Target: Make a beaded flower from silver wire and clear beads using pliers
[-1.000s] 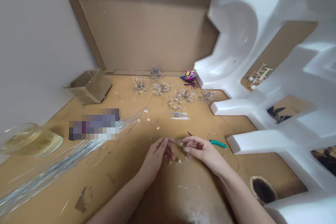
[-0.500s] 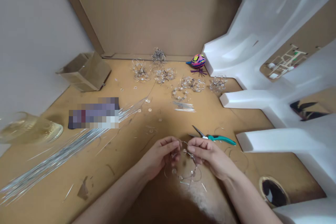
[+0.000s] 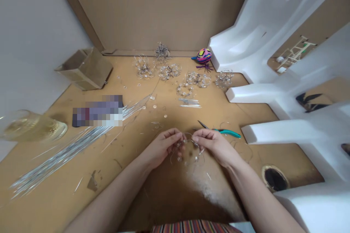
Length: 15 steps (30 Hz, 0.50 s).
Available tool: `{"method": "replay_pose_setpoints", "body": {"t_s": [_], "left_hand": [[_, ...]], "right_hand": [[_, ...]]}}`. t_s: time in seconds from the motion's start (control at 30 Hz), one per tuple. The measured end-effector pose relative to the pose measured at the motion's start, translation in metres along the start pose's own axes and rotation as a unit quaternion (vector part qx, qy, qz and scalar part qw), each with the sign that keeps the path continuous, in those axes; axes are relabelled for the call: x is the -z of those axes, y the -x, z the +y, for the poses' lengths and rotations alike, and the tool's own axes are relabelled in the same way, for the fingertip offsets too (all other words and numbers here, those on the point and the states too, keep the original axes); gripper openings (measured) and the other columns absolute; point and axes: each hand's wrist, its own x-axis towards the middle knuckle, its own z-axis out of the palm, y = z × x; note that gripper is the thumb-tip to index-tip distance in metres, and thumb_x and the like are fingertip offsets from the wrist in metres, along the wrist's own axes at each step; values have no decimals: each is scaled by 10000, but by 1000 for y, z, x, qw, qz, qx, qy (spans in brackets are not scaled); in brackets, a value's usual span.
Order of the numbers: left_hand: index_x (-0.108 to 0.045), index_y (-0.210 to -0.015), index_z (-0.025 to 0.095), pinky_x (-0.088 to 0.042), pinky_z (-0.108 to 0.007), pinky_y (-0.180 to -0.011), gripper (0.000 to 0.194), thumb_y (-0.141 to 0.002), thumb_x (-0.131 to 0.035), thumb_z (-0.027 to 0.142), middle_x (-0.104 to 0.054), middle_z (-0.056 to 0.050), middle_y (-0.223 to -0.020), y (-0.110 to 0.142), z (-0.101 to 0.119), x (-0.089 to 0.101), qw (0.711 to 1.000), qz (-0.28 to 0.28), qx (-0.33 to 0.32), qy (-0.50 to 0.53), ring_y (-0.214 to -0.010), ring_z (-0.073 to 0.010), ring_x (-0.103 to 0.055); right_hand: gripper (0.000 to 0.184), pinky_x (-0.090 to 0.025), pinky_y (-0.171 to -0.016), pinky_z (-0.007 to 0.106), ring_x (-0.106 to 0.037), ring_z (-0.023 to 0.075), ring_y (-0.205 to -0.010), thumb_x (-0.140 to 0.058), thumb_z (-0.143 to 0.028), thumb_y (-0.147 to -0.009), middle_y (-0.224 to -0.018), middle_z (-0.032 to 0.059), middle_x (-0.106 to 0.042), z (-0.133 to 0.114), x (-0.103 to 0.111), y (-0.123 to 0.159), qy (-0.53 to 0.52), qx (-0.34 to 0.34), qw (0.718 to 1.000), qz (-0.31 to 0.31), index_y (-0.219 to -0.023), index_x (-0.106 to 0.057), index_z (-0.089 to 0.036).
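My left hand (image 3: 166,145) pinches the left side of a thin wire ring strung with clear beads (image 3: 196,158). On the ring's right side, my right hand (image 3: 213,143) has its fingertips closed on the wire. A short arc of wire spans the small gap between both hands, and beaded loops hang below them. My fingers cover part of the ring. Just beyond my right hand lies a pair of pointed pliers or snips with teal handles (image 3: 229,133); its jaws are partly hidden.
Long silvery wires (image 3: 62,158) lie at the left beside a blurred-out flat object (image 3: 97,111) and a glass (image 3: 35,127). Short wires (image 3: 189,102), beaded wire loops (image 3: 168,71), a cardboard box (image 3: 89,69) and a colourful ball-like object (image 3: 203,55) sit farther back. White curved structure (image 3: 273,133) borders the right.
The camera view has tilted down, so the tabletop and hands appear higher and striped cloth shows at the bottom. Both hands keep their pinch on the beaded wire ring.
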Motion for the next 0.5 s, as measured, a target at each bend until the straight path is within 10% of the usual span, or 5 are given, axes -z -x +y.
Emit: {"method": "replay_pose_setpoints", "body": {"t_s": [0.5], "left_hand": [[-550, -736, 140, -462, -156, -466, 229, -670, -701, 299, -594, 19, -742, -9, -2, 3, 978, 143, -114, 99, -621, -81, -603]], "right_hand": [[426, -456, -687, 287, -581, 112, -696, -680, -181, -602, -830, 2, -614, 7, -4, 1, -57, 58, 996, -34, -1019, -596, -180]]}}
